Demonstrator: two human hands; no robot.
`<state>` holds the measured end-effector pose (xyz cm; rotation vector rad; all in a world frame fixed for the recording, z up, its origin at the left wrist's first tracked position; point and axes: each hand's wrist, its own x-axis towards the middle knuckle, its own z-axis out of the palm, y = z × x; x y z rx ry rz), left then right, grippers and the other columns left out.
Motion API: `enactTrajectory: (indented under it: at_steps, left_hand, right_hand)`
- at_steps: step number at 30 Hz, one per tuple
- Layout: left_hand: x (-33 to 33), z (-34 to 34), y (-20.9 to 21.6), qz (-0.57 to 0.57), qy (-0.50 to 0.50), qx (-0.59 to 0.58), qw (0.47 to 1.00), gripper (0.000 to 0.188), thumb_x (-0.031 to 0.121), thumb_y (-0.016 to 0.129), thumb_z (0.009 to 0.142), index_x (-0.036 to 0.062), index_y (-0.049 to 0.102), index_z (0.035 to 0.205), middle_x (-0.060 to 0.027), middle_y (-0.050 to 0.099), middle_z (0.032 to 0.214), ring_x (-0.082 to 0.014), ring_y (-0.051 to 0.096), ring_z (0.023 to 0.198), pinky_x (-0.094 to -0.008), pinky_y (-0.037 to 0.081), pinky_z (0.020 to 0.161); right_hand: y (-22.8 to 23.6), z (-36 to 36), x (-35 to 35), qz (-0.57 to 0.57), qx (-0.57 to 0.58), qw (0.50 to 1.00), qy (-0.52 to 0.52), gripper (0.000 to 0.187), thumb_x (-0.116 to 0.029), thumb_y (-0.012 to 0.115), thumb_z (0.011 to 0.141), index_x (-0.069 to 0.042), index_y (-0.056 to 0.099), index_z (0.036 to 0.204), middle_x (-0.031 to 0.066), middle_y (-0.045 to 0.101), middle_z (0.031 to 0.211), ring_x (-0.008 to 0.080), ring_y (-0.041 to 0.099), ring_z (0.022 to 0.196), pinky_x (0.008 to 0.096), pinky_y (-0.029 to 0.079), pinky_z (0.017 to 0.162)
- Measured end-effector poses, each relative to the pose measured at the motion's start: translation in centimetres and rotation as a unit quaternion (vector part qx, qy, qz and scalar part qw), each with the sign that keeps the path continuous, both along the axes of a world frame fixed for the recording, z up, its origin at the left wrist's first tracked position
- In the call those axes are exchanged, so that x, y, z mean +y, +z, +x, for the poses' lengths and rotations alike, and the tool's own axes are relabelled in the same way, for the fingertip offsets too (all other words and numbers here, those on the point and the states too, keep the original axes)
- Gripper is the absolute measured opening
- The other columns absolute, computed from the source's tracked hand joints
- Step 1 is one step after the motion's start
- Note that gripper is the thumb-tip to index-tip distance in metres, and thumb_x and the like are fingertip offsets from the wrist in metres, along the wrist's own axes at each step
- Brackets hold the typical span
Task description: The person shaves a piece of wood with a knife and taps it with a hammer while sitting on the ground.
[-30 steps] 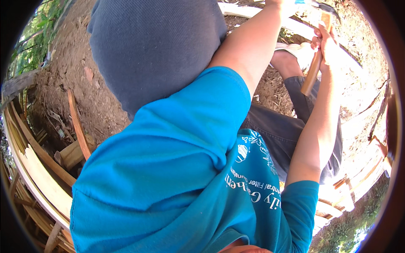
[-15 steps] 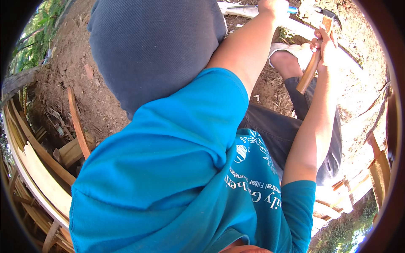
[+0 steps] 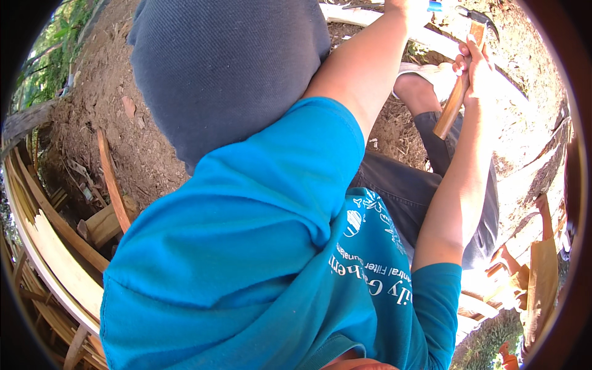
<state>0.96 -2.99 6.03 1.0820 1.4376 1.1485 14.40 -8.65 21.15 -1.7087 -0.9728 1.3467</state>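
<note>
My left hand [image 3: 407, 6], partly cut off by the upper edge, is closed around a blue-handled tool [image 3: 435, 6]. A thin dark shaft shows on the other side of the fist; the tool's exact kind is unclear. Just below the hand lies a long pale piece of wood [image 3: 431, 42], running down to the right. My right hand [image 3: 478, 71] grips a claw hammer [image 3: 453, 108] by its wooden handle. Its dark metal head points away from me, beyond the pale wood. The hammer's head is apart from the blue handle.
My bent knee in grey trousers [image 3: 228, 74] fills the upper left. My other leg [image 3: 394, 185] is folded under the right arm. Split planks [image 3: 61, 259] lie at the left on brown soil [image 3: 148, 142]; more wood pieces [image 3: 542, 283] stand at the lower right.
My left hand has shifted slightly up and to the right with the blue-handled tool. The right hand and hammer have hardly moved. The wood pieces at the lower right appear shifted.
</note>
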Motion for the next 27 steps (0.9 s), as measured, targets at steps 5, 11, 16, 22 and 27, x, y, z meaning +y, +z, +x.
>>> enactTrajectory:
  at_steps: [5, 11, 16, 22, 27]
  left_hand:
    - [2.3, 0.8, -0.6, -0.124, 0.077, -0.44, 0.886, 0.029, 0.019, 0.049, 0.093, 0.0011, 0.07, 0.083, -0.0124, 0.066, 0.078, -0.0224, 0.059, 0.068, -0.0391, 0.047, 0.062]
    - [1.8, 0.3, 0.3, -0.136, 0.042, -0.368, 0.919, 0.021, 0.013, 0.05, 0.093, 0.0004, 0.067, 0.092, -0.0095, 0.065, 0.081, -0.02, 0.058, 0.068, -0.0339, 0.045, 0.057]
    - [2.4, 1.1, 1.1, -0.176, 0.151, -0.548, 0.804, 0.021, 0.014, 0.053, 0.094, -0.001, 0.066, 0.101, -0.0078, 0.065, 0.082, -0.0192, 0.059, 0.066, -0.0331, 0.047, 0.056]
    - [2.5, 0.9, -0.2, -0.138, 0.114, -0.56, 0.809, 0.024, 0.016, 0.055, 0.095, -0.0028, 0.066, 0.104, -0.0101, 0.066, 0.086, -0.018, 0.061, 0.071, -0.0333, 0.048, 0.057]
    - [1.6, 0.9, 0.0, -0.135, 0.109, -0.515, 0.839, 0.024, 0.017, 0.055, 0.096, -0.0015, 0.068, 0.103, -0.0101, 0.067, 0.087, -0.0184, 0.061, 0.069, -0.0331, 0.048, 0.058]
  right_hand:
    - [1.2, -0.9, 0.4, 0.028, 0.034, 0.999, -0.004, 0.016, -0.017, 0.061, 0.103, -0.011, 0.049, 0.096, 0.0002, 0.055, 0.077, 0.0071, 0.043, 0.054, 0.0247, 0.041, 0.05]
    - [1.9, -0.1, 0.1, 0.032, 0.017, 0.999, 0.027, 0.017, -0.019, 0.06, 0.105, -0.011, 0.048, 0.097, -0.0001, 0.055, 0.077, 0.0068, 0.044, 0.054, 0.0242, 0.04, 0.05]
    - [1.7, 0.4, 0.8, 0.05, 0.028, 0.998, 0.025, 0.016, -0.017, 0.06, 0.104, -0.012, 0.047, 0.097, -0.0001, 0.054, 0.076, 0.007, 0.043, 0.054, 0.0246, 0.039, 0.049]
    - [0.0, -0.4, -0.1, 0.001, -0.011, 0.998, 0.069, 0.012, -0.015, 0.058, 0.104, -0.01, 0.047, 0.1, 0.0002, 0.054, 0.079, 0.0082, 0.043, 0.054, 0.0248, 0.039, 0.049]
    - [-0.7, -0.9, -0.1, 0.037, 0.002, 0.999, 0.002, 0.015, -0.019, 0.06, 0.103, -0.009, 0.05, 0.107, -0.0007, 0.054, 0.08, 0.0063, 0.044, 0.053, 0.0252, 0.04, 0.05]
